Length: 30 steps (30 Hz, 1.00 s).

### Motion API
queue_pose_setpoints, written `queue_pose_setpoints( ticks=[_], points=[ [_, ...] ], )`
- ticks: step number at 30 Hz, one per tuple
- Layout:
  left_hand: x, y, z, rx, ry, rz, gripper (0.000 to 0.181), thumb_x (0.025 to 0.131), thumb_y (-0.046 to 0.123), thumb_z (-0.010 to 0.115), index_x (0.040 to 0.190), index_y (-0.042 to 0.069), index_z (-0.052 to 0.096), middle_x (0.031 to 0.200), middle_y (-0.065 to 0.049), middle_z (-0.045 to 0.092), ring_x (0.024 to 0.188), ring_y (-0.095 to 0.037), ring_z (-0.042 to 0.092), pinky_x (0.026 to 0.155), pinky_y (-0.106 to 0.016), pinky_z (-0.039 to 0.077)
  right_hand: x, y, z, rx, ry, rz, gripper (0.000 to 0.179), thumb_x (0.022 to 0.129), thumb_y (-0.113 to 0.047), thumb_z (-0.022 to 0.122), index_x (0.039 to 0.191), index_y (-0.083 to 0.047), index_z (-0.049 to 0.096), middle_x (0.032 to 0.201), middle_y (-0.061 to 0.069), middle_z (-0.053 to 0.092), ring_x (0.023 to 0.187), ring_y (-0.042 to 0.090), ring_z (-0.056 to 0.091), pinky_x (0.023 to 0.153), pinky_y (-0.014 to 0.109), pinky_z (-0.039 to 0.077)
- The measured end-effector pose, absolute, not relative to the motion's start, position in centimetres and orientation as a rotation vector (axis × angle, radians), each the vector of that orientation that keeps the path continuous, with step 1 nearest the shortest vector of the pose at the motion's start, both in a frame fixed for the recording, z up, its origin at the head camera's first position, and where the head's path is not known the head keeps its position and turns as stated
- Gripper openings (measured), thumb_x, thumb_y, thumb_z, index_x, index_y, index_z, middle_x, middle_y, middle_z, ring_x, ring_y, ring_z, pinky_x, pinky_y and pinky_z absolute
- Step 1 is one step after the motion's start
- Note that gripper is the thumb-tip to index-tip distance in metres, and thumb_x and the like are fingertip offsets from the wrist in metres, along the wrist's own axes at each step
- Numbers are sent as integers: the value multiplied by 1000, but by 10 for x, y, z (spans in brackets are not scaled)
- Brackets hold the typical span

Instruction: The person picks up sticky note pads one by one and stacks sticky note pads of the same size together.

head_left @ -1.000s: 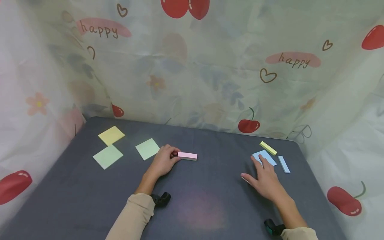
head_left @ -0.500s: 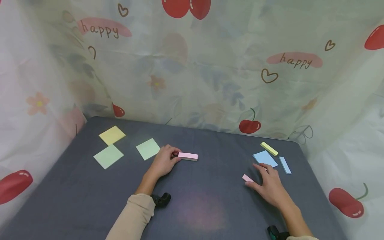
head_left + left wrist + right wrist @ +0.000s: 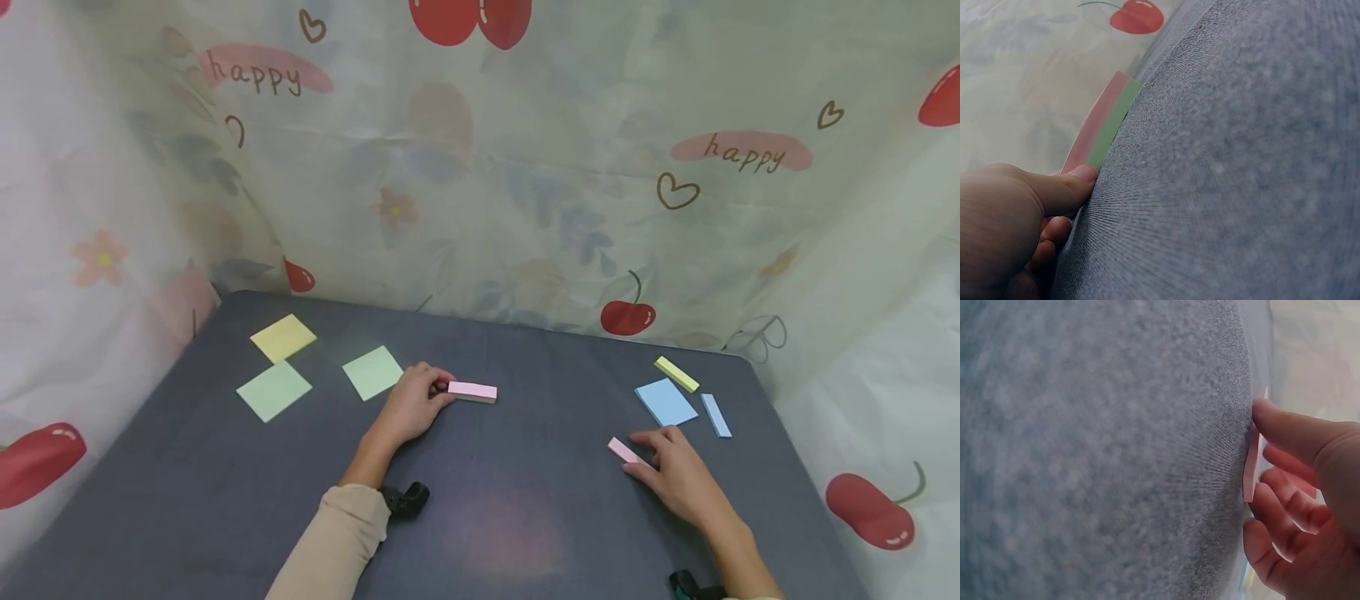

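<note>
In the head view my left hand (image 3: 408, 406) pinches the left end of a narrow pink sticky note pad (image 3: 474, 390). A green strip (image 3: 1112, 128) lies against its underside, seen in the left wrist view, and the pair rests on the dark cloth. To the right, my right hand (image 3: 684, 473) has thumb and fingers at either side of a second narrow pink sticky note pad (image 3: 624, 450). The thumb (image 3: 1272, 419) lies on this pad in the right wrist view, and the fingers curl behind it. Part of the pad is hidden by the hand.
Beyond the right hand lie a square blue pad (image 3: 666, 402), a narrow yellow pad (image 3: 677, 374) and a narrow blue pad (image 3: 716, 415). At the left are a yellow square (image 3: 283, 337) and two green squares, one (image 3: 371, 372) beside the left hand. A printed curtain (image 3: 480, 208) borders the table.
My right hand has drawn back from over the square blue pad, uncovering it, and its thumb and fingers have come together at the pink pad. The left hand keeps its hold.
</note>
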<state>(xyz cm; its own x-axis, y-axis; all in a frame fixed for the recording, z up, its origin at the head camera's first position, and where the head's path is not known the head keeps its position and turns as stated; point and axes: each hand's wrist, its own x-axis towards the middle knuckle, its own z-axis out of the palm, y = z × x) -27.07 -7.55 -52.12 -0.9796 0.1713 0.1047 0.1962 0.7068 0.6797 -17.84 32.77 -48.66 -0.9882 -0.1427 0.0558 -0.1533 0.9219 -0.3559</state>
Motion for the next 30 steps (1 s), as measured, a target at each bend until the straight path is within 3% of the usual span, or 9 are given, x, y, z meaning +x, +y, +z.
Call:
queue_pose_setpoints(
  ticks=[12, 22, 30],
  points=[
    [-271, -75, -523, -298, -2872, -1127, 20, 94, 22, 75, 113, 15, 74, 101, -1, 61, 92, -17, 49, 84, -36, 41, -181, 327, -489, 284, -3052, 616, 22, 90, -17, 77, 111, -11, 74, 91, -2, 61, 75, 4, 50, 67, 25, 45],
    [-270, -75, -523, -288, -2876, -1141, 20, 94, 21, 74, 114, 15, 74, 102, -2, 60, 93, -17, 49, 84, -36, 41, -183, 327, -489, 309, -2984, 641, 19, 90, -18, 78, 108, -12, 76, 84, -6, 63, 73, 3, 49, 66, 25, 41],
    [-270, -75, -522, -290, -2877, -1143, 20, 94, 21, 74, 114, 15, 73, 102, -2, 60, 93, -18, 48, 84, -36, 41, -184, 327, -490, 341, -2964, 601, 22, 89, -14, 78, 111, -9, 77, 90, -2, 66, 82, 13, 54, 71, 31, 43]
  ],
)
